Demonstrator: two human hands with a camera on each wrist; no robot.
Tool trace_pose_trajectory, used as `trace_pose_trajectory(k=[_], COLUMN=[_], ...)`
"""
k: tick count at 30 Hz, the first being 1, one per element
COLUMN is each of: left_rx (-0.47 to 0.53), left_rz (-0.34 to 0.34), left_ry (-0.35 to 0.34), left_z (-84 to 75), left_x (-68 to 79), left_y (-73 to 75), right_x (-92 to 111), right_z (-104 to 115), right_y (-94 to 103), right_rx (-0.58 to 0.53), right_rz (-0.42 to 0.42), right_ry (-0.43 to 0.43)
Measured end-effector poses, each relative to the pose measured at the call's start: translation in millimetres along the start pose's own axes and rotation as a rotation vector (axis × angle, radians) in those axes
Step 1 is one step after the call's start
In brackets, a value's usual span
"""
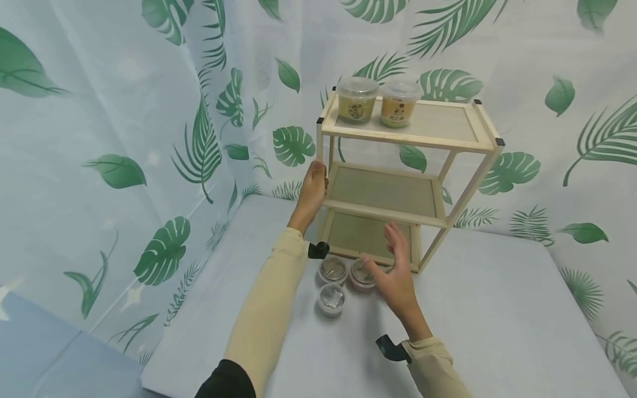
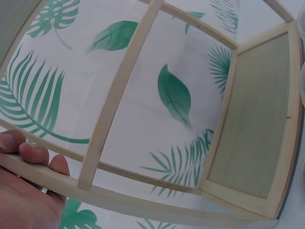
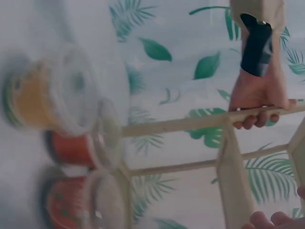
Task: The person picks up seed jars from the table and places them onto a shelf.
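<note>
My left hand (image 1: 312, 188) grips the front left post of a three-tier wooden shelf rack (image 1: 388, 214); in the left wrist view, curled fingers of that hand (image 2: 33, 157) wrap the post. Lower down, my right hand (image 1: 396, 276) hangs in front of the rack, thumb and fingers spread and holding nothing. Beside it on the table stand three small lidded plastic cups: one at the front (image 1: 331, 298), one behind it (image 1: 333, 271) and one partly behind my thumb (image 1: 360, 279). The right wrist view shows a yellow-orange cup (image 3: 33, 95) and two red ones.
Two lidded cups, one yellow-green (image 1: 356, 105) and one orange (image 1: 398, 108), stand on the left of the top tier. The rack stands toward the back of the white table (image 1: 497, 320). Leaf-patterned curtains (image 1: 527, 44) hang behind and at the left.
</note>
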State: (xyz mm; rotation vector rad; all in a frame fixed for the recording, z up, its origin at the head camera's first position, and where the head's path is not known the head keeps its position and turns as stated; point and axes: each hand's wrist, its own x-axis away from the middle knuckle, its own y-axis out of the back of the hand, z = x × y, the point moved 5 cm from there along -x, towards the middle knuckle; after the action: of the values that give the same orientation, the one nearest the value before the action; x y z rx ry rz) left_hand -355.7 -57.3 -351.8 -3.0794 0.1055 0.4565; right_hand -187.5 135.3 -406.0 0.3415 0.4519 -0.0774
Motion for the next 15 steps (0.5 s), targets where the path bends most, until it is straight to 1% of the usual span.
trace_pose_trajectory(k=[4,7,12,15], left_rx=[-0.007,-0.006,-0.002,0.003], left_rz=[-0.009,-0.013,-0.018,-0.014], left_ry=[0.001,0.0,0.007,0.007], left_z=[0.0,-0.7,-2.5,-3.0], left_x=[0.3,0.3,1.0,0.8], left_y=[1.0,1.1,0.6,0.0], right_x=[14.9,25.5,42.4,52.5], right_z=[-13.6,-23.4,-38.1,-46.4], right_y=[-12.3,-20.9,-32.9,-39.4], right_rx=[-0.068,-0.099,-0.108,-0.138], right_rz=[0.045,0.068,0.088,0.1], right_ry=[-0.098,-0.164,-0.238,-0.268])
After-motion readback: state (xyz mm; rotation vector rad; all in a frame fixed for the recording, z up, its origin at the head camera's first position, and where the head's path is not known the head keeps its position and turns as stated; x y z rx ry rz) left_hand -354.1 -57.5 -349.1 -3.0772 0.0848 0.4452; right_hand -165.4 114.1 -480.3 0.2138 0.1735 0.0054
